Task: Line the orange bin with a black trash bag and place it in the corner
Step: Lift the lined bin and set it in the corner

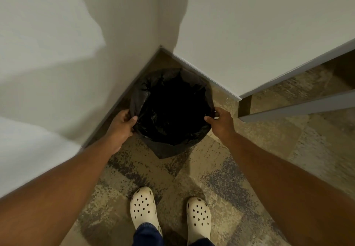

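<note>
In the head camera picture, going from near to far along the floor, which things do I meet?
White shoes → hands at the bag's rim → black trash bag → the corner of the walls.

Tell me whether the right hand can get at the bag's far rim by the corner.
Probably yes: the right hand already grips the black trash bag at its side, and nothing blocks the rim.

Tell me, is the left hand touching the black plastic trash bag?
Touching. In the head view, the left hand pinches the black plastic trash bag at its rim edge.
</note>
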Tool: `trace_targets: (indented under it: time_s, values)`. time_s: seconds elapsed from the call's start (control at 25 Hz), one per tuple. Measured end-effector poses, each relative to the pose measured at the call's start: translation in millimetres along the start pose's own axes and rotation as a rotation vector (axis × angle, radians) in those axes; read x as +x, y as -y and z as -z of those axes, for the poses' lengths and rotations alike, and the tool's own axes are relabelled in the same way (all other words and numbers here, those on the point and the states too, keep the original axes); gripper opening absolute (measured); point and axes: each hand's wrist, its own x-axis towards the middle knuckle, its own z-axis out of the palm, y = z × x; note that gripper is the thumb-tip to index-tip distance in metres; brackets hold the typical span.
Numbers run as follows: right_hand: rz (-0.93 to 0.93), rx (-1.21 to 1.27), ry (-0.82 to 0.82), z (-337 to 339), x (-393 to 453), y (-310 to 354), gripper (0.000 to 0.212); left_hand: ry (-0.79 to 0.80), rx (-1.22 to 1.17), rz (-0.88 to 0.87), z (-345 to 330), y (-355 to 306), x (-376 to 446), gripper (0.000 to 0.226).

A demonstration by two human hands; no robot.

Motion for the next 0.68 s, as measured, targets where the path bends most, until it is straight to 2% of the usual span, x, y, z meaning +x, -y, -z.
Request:
trace_targets:
  time_s: [0.04,0.12,0.2,0.24,0.32,0.4,0.52,0.68]
  values:
    - [-0.003,0.003,0.007,0.6,-2.3,0.0,0.044,-0.045,-0.038,0.039,-4.9,3.1,-6.7,0.045]
    - [-0.01,0.023,0.013,1.1,-7.5,0.1,0.05,-0.096,-0.109,0.203,-19.2,13.5,-25.4,0.081]
    - [-0.025,0.044,-0.001,0.4,-15.3,-0.9,0.058,-0.049,-0.241,0.384,-40.1,28.2,-49.2,0.098]
    - [-0.034,0.045,-0.011,-0.8,-19.7,-3.3,0.061,-0.011,-0.326,0.45,-51.4,34.4,-60.3,0.093]
    - [-0.059,0.061,-0.012,-4.2,-28.3,-10.5,0.061,0.029,-0.509,0.513,-70.1,43.5,-72.7,0.063]
    - [-0.104,0.137,0.007,-6.5,-33.7,-19.6,0.056,0.007,-0.671,0.484,-83.1,49.1,-70.7,0.041]
    - [-0.201,0.325,0.087,-7.9,-38.1,-29.1,0.056,-0.018,-0.832,0.416,-86.7,47.8,-59.7,0.039]
    - [-0.251,0.418,0.155,-11.0,-43.9,-30.4,0.05,-0.056,-0.841,0.424,-77.3,50.1,-51.2,0.035]
